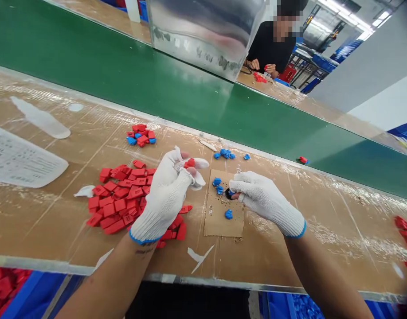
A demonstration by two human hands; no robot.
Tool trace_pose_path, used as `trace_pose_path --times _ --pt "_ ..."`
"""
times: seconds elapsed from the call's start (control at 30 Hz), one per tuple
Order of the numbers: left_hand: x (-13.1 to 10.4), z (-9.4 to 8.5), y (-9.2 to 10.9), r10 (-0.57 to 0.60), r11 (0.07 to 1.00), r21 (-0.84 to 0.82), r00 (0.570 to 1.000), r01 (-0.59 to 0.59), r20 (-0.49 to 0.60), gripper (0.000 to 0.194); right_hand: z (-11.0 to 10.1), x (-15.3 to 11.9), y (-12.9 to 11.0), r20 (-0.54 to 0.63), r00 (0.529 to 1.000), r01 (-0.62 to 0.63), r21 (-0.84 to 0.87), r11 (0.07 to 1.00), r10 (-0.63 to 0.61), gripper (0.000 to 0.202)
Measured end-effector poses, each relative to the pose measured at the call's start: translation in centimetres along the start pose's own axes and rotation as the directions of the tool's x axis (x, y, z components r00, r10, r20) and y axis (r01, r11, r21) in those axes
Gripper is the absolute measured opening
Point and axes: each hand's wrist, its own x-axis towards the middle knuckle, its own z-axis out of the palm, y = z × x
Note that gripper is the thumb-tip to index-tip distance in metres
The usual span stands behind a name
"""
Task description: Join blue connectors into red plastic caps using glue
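My left hand [168,190], in a white knit glove with bare fingertips, pinches a small red plastic piece [189,163] over the right edge of a heap of red plastic parts [120,199]. Over a cardboard sheet [223,227], my right hand [260,192], gloved the same way, has its fingers closed at a small dark round thing [228,193]. Whether it grips that or a blue piece beside it, I cannot make out. Several small blue plastic pieces [228,214] lie on the cardboard around those fingertips.
Beyond the table runs a green conveyor belt [107,84] with a red-and-blue piece [303,160] on it. A blue cluster [225,153] and a mixed red-and-blue pile [142,135] lie near the belt. Across it stands a metal panel [203,35]; a co-worker [271,48] handles red parts.
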Motion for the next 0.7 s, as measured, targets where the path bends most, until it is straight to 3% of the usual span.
trace_pose_path --times 0.2,0.5,0.7 --pt "0.4 -0.3 -0.2 0.012 1.0 -0.014 0.999 -0.011 0.052 0.021 -0.5 0.7 0.0 0.108 0.994 0.012 -0.042 0.999 -0.007 0.027" --pt "0.5 0.0 -0.6 0.045 0.998 0.045 0.998 -0.047 0.041 0.02 -2.3 1.0 0.9 0.307 0.951 0.074 -0.081 0.994 -0.046 0.034" --pt "0.7 -0.1 -0.6 0.059 0.998 0.035 0.997 -0.061 0.057 0.02 -2.8 0.9 0.8 0.215 0.973 0.096 -0.059 0.994 -0.082 0.035"
